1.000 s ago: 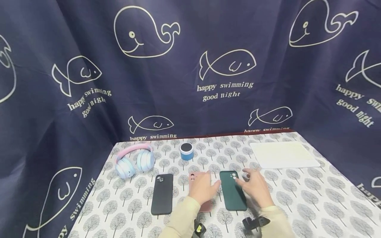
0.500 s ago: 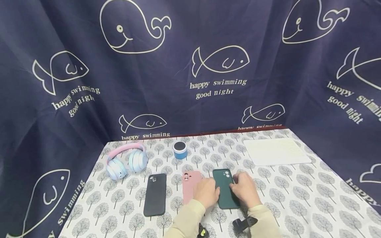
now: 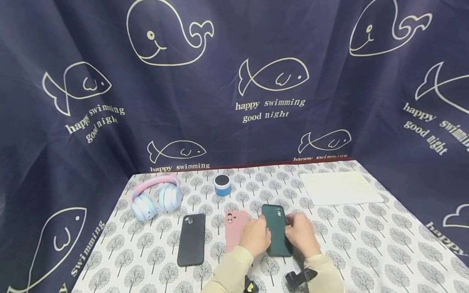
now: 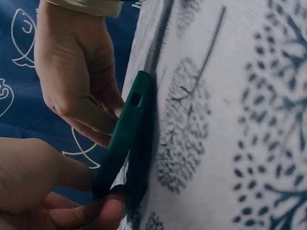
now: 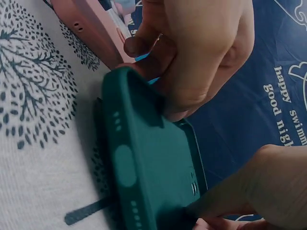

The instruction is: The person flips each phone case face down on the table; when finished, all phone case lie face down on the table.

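A dark green phone case (image 3: pixel 276 234) sits between both hands in the head view, its camera cutouts at the far end. My left hand (image 3: pixel 255 237) pinches its left edge and partly covers the pink phone case (image 3: pixel 233 228). On the opposite edge my right hand (image 3: pixel 301 234) grips with thumb and fingers. The right wrist view looks into the hollow inside of the green case (image 5: pixel 165 153). Seen from the left wrist, its short edge with a slot stands tilted off the cloth. Further left lies a black phone case (image 3: pixel 191 240), touched by neither hand.
Pink and light-blue headphones (image 3: pixel 170 198) lie at the back left. A small blue cylinder with a dark top (image 3: pixel 222 186) stands at the back middle. At the back right is a flat white panel (image 3: pixel 340 189). A dark blue curtain (image 3: pixel 205 101) hangs behind the table.
Both hands have closed in on the green case and now grip its sides. Its far end has shifted slightly upward in view. The head view has also shifted a little.
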### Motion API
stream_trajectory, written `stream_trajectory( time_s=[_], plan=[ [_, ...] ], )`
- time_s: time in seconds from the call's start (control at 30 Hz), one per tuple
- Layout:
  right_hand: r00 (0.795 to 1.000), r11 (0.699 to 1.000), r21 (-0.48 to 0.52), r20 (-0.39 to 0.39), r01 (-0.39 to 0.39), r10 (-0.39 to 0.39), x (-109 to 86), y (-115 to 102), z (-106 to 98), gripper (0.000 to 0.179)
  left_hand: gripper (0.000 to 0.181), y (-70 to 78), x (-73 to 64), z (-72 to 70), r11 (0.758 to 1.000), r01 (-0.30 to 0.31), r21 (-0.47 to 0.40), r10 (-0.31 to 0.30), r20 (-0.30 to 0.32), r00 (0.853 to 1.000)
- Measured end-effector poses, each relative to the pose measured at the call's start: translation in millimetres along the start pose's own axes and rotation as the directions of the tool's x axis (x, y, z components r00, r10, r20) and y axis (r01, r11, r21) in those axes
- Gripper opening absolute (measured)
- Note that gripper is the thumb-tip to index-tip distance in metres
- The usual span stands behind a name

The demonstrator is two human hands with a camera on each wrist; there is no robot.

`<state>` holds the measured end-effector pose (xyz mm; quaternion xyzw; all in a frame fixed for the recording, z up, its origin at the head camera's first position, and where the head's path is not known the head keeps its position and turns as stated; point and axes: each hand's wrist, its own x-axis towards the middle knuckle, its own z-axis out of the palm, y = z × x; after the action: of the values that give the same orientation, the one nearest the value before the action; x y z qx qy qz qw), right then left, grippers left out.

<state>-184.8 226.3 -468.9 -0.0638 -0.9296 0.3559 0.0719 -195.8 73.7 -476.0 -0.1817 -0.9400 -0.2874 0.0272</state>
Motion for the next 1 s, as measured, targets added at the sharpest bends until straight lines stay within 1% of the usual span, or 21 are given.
stream_trajectory(
  time_s=[0.1, 0.2, 0.27, 0.37, 0.43, 0.53, 0.63, 0.73, 0.8, 0.93, 1.0],
  plan=[
    [0.999, 1.000, 0.025, -0.028, 0.019, -0.018, -0.8, 1.0, -0.1, 0.034, 0.041, 3.0, 0.3, -5.5, 0.997, 0.013, -0.079, -0.014, -0.006, 1.000],
    [0.998, 0.999, 0.029, -0.044, 0.040, -0.039, 0.4, 1.8, 2.2, 0.033, 0.039, 5.5, 0.1, -10.7, 0.989, 0.008, -0.151, -0.013, -0.032, 0.999],
    [0.997, 0.998, 0.027, -0.049, 0.054, -0.052, 1.8, 1.6, 4.8, 0.032, 0.040, 7.1, -0.1, -14.1, 0.983, 0.007, -0.184, -0.016, -0.046, 0.999],
    [0.997, 0.998, 0.028, -0.048, 0.062, -0.060, 3.2, 1.6, 8.8, 0.031, 0.040, 10.1, -1.3, -18.2, 0.974, 0.012, -0.226, -0.023, -0.048, 0.999],
    [0.997, 0.997, 0.037, -0.043, 0.068, -0.066, 2.9, 1.5, 10.1, 0.031, 0.037, 12.6, -2.2, -20.1, 0.972, 0.010, -0.236, -0.022, -0.048, 0.999],
    [0.998, 0.998, 0.044, -0.037, 0.054, -0.052, 0.2, 3.9, 10.5, 0.031, 0.037, 16.7, -3.3, -20.5, 0.967, -0.010, -0.256, 0.002, -0.032, 0.999],
    [0.999, 0.998, 0.045, -0.036, 0.042, -0.040, -2.1, 7.1, 10.3, 0.034, 0.035, 19.9, -2.6, -17.6, 0.968, -0.045, -0.245, 0.041, -0.025, 0.999],
    [0.998, 0.998, 0.045, -0.043, 0.044, -0.042, -2.5, 9.4, 11.6, 0.037, 0.031, 21.2, -1.1, -14.6, 0.971, -0.066, -0.231, 0.061, -0.032, 0.998],
    [0.997, 0.997, 0.056, -0.044, 0.061, -0.059, -0.8, 9.0, 14.4, 0.038, 0.028, 19.9, -0.2, -14.2, 0.970, -0.073, -0.233, 0.065, -0.043, 0.997],
    [0.994, 0.994, 0.054, -0.042, 0.098, -0.096, 3.0, 4.1, 22.0, 0.035, 0.033, 14.5, 0.1, -16.0, 0.967, -0.063, -0.245, 0.052, -0.051, 0.997],
    [0.994, 0.994, 0.038, -0.042, 0.106, -0.104, 2.6, 3.0, 23.4, 0.033, 0.036, 14.7, 0.1, -15.9, 0.966, -0.060, -0.251, 0.050, -0.045, 0.998]
  ],
)
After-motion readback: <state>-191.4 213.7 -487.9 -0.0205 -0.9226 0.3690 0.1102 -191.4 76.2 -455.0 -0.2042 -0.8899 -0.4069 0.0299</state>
